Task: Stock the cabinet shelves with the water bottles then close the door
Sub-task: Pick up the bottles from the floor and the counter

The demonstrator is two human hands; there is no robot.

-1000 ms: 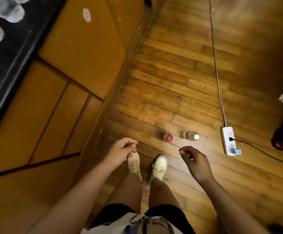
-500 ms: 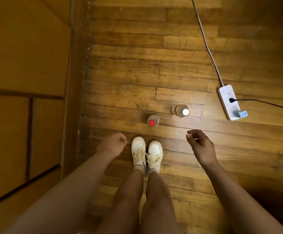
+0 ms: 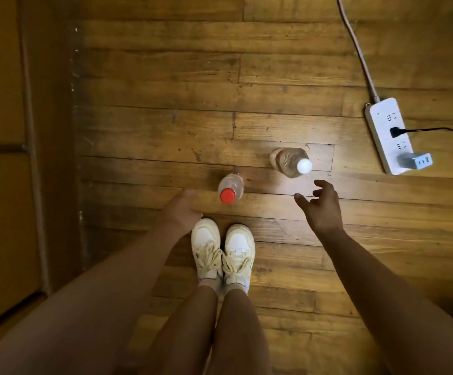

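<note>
Two clear water bottles stand upright on the wooden floor in front of my feet. The red-capped bottle is just right of my left hand, which hangs loosely curled and empty a short gap from it. The white-capped bottle stands farther right; my right hand hovers below and right of it, fingers spread, holding nothing. The wooden cabinet front fills the left edge; its shelves are out of view.
A white power strip with a cable, a black plug and a grey adapter lies on the floor at the right. My white sneakers stand together just behind the bottles.
The view has tilted down, so the shelves with bottles left the frame. Both hands have dropped closer to the two bottles on the floor; the right hand has spread its fingers.
</note>
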